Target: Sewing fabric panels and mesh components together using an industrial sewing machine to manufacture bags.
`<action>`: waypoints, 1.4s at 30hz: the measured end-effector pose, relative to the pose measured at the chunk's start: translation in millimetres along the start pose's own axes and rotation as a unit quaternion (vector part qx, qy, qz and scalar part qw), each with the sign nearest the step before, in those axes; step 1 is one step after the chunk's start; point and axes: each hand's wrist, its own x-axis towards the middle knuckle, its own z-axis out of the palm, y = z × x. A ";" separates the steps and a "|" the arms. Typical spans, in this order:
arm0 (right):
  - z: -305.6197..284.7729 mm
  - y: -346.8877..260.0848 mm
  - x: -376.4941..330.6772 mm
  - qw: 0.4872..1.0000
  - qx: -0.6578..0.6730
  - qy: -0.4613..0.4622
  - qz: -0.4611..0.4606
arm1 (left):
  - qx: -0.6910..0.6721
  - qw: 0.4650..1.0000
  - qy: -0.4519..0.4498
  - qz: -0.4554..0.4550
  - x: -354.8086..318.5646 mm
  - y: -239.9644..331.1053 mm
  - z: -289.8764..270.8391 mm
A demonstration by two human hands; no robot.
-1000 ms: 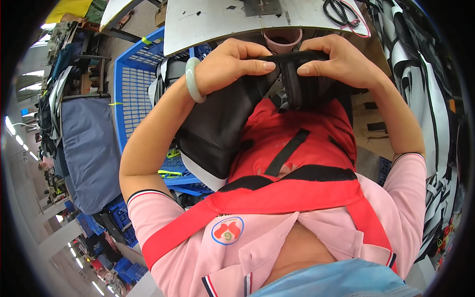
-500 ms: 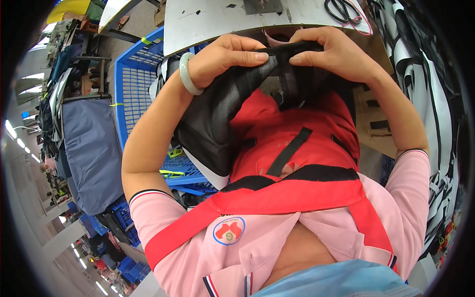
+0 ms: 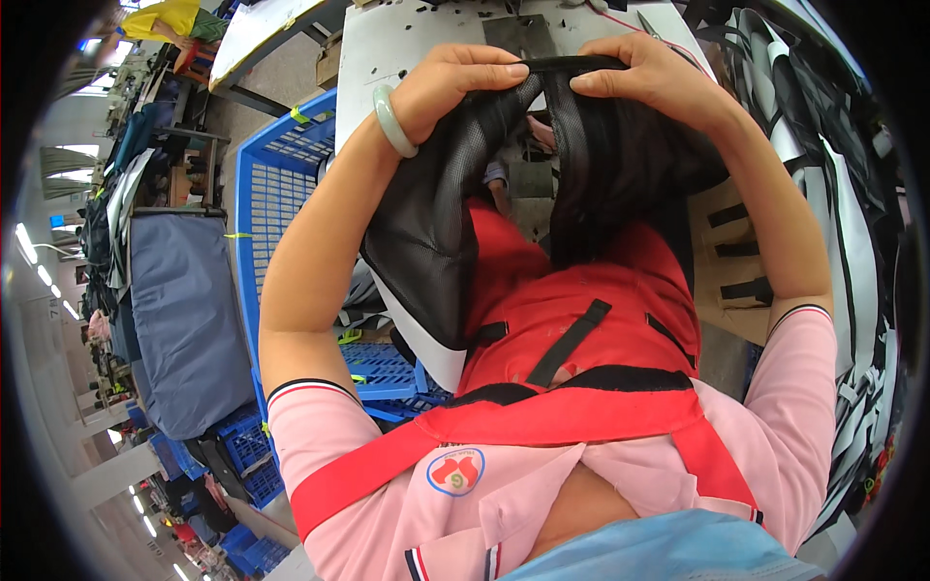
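Note:
A piece of black mesh fabric [image 3: 417,223] hangs in front of my red apron [image 3: 601,310], stretched between both hands. My left hand [image 3: 460,85] pinches its top edge between thumb and fingers; a pale green bangle [image 3: 393,121] circles that wrist. My right hand [image 3: 649,79] grips the same edge a short way to the right, thumb in front. Between the hands the edge forms a narrow dark band [image 3: 576,64]. Below it the mesh falls in two parts with a gap. The fingers behind the cloth are partly hidden.
Beyond the hands stands a white worktable [image 3: 417,41] with a metal plate [image 3: 521,37] and scattered black scraps. A blue plastic crate [image 3: 262,184] is on the left. Black and white fabric strips [image 3: 833,194] hang along the right. A cardboard box [image 3: 722,254] sits below my right arm.
Both hands have risen slightly, keeping hold of the fabric edge. The mesh now hangs longer and more spread out, with more of it visible below my right hand.

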 end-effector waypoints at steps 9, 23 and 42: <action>-13.3 24.0 39.3 1.000 -0.004 0.025 -0.010 | 0.000 1.000 0.023 0.002 41.3 -7.6 -27.5; -19.2 49.4 66.8 0.999 0.029 0.027 -0.003 | -0.066 0.998 -0.011 -0.008 67.2 -22.3 -49.4; -28.3 30.4 70.4 0.991 0.131 0.005 0.036 | -0.065 0.998 -0.009 0.005 78.9 -24.5 -59.3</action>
